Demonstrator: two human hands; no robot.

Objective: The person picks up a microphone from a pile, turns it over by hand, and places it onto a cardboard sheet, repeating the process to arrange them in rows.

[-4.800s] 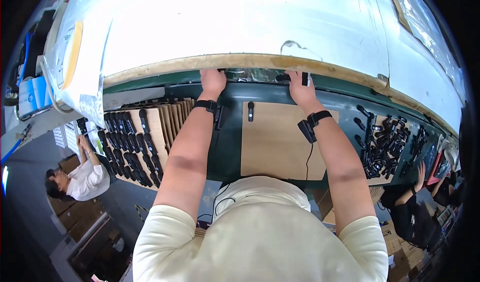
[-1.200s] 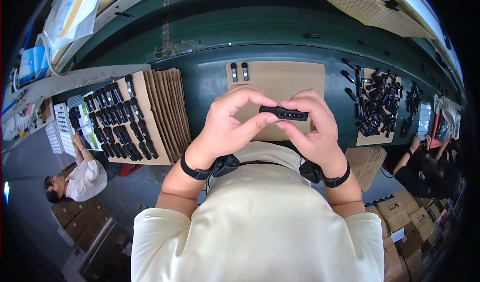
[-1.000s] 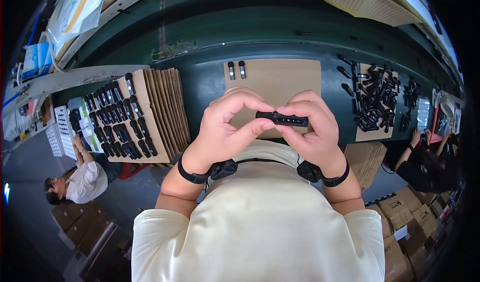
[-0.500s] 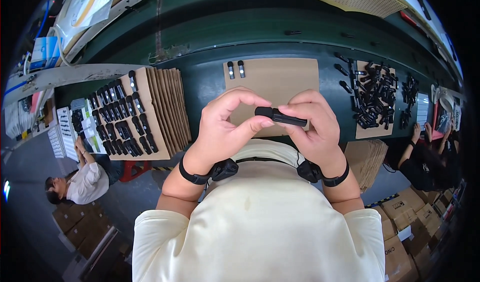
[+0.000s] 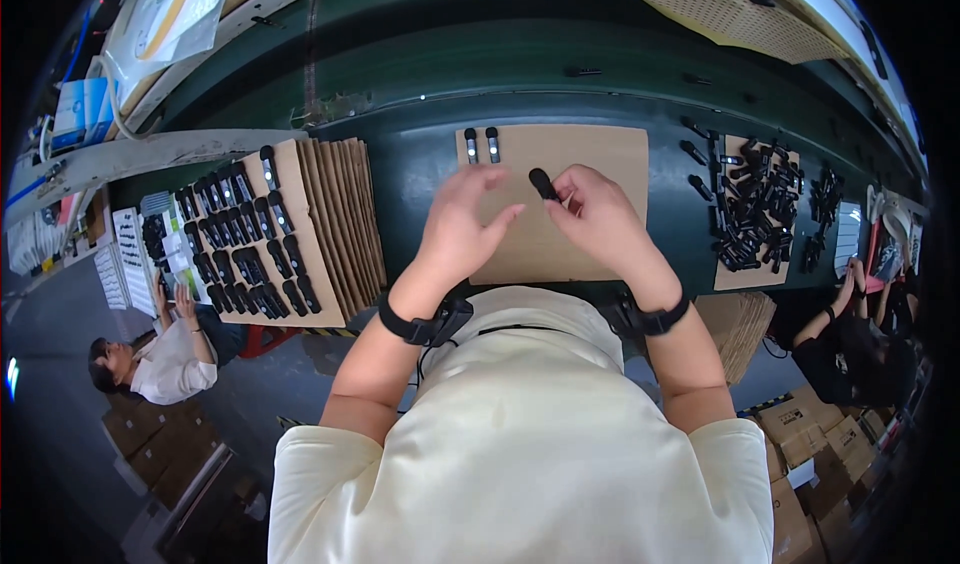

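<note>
My right hand [image 5: 603,222] pinches a small black microphone [image 5: 543,183] with a rounded foam tip between thumb and fingers. It tilts up and to the left over a brown cardboard sheet [image 5: 598,152]. My left hand [image 5: 460,222] is apart from it, holding nothing, with thumb and fingers spread over the sheet's left side. At the sheet's far left corner lie two matching microphones [image 5: 492,145], side by side, foam ends away from me and a pale spot showing on each.
On the left, a stack of cardboard sheets [image 5: 345,214] carries rows of microphones [image 5: 240,219]. A loose heap of them [image 5: 757,204] covers cardboard on the right. Co-workers sit at both sides. Cartons [image 5: 800,429] stand lower right. A perforated board [image 5: 735,9] hangs over the far side.
My left hand has let go of the microphone and drawn away to its left. My right hand has moved slightly forward and turned the microphone from lying crosswise to foam tip up.
</note>
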